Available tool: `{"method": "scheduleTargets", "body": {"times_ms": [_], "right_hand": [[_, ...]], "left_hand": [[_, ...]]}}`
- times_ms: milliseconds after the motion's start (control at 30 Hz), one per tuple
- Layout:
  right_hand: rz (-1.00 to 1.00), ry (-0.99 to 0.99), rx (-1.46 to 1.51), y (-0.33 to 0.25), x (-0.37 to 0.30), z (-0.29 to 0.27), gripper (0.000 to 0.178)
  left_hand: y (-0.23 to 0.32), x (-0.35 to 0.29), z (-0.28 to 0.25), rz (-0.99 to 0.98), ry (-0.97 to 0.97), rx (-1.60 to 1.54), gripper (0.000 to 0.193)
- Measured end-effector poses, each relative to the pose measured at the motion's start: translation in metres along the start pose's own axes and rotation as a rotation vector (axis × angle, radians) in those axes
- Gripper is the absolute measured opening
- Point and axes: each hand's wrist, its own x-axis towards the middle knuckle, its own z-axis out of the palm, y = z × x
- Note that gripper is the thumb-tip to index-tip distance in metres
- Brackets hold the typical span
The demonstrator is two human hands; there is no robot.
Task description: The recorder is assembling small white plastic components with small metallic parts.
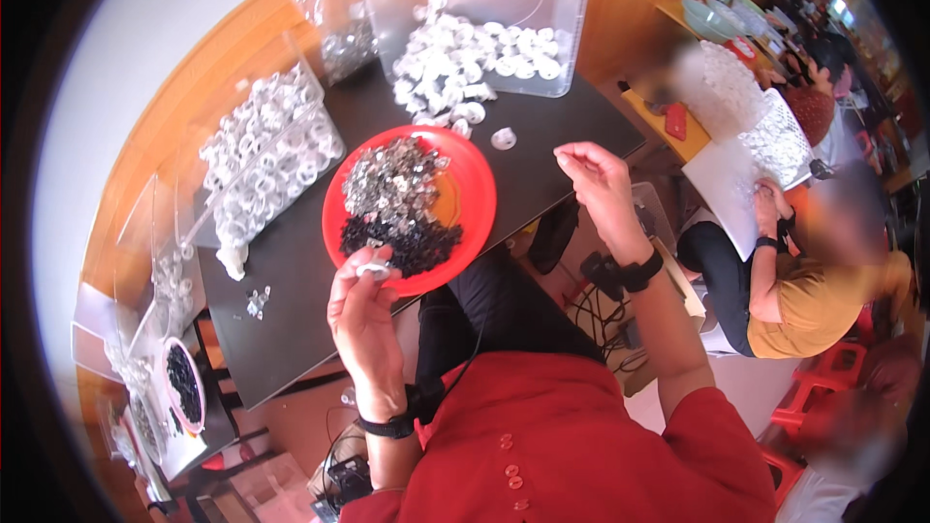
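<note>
My left hand (360, 315) pinches a small white ring-shaped plastic part (376, 270) at the near edge of a red plate (481, 169). On that plate lie a heap of small shiny metal pieces (392, 182) and, nearer to me, a heap of small black pieces (426, 244). My right hand (605, 194) is raised off the table's right edge, fingers drawn together in a pinch; whatever they hold, if anything, is too small to make out. A single white round part (504, 138) lies on the dark table between the plate and my right hand.
A tipped clear bin (572, 29) spills white parts (465, 53) behind the plate. Another clear bin (325, 102) of white rings (271, 136) stands left, near clear bits (258, 302). A bowl of black pieces (182, 383) is far left. A co-worker (809, 305) sits right.
</note>
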Motion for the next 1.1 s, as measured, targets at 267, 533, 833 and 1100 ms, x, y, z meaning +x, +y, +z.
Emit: {"method": "scheduleTargets", "body": {"times_ms": [267, 533, 833, 1100], "right_hand": [[-0.528, -0.384, -0.671, -0.004, 0.041, 0.05, 0.022], [-0.448, -0.532, -0.885, -0.014, 0.05, 0.085, 0.024], [-0.538, -0.526, -0.827, -0.011, 0.035, 0.101, 0.011], [-0.607, -0.59, -0.94, -0.013, 0.039, 0.108, 0.003]], "left_hand": [[-0.011, 0.012, 0.012, -0.079, 0.001, 0.025, 0.026], [-0.014, 0.017, 0.005, -0.077, -0.034, 0.041, 0.028], [-0.009, 0.026, 0.003, -0.143, -0.066, 0.019, 0.029], [-0.012, 0.024, 0.006, -0.082, -0.07, 0.08, 0.032]]}}
